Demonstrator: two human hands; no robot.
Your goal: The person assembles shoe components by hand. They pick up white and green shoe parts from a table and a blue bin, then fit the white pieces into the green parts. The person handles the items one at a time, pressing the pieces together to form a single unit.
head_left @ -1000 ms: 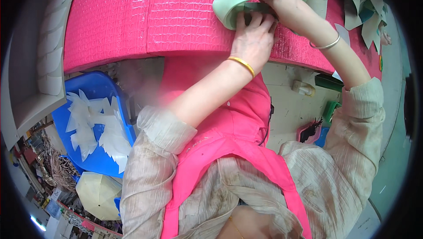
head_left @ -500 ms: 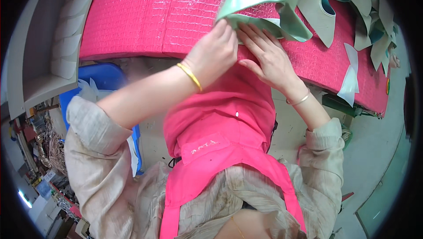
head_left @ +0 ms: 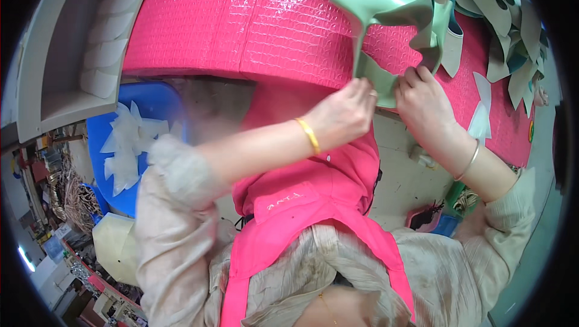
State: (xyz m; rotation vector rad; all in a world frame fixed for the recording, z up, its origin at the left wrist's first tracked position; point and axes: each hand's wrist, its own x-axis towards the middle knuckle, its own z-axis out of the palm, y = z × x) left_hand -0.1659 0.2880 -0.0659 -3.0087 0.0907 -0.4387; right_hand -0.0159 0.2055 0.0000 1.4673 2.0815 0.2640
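A mint-green high-heeled shoe upper (head_left: 386, 7) with a thin heel stands tilted over the pink quilted table (head_left: 253, 19). My left hand (head_left: 347, 113), with a gold bangle on the wrist, pinches the shoe's lower edge from the left. My right hand (head_left: 425, 104), wearing a thin silver bangle, grips the same lower edge from the right. Both hands meet at the table's front edge, above my pink apron (head_left: 307, 200).
Several pale green and beige cut shoe pieces (head_left: 512, 31) lie at the table's far right. A blue bin (head_left: 129, 146) with white cut pieces sits low on my left. A grey shelf (head_left: 72, 62) stands at the left. Clutter covers the floor at lower left.
The view has swung left and the hands have drawn closer to me. The green shoe has been turned so its heel points down toward my hands.
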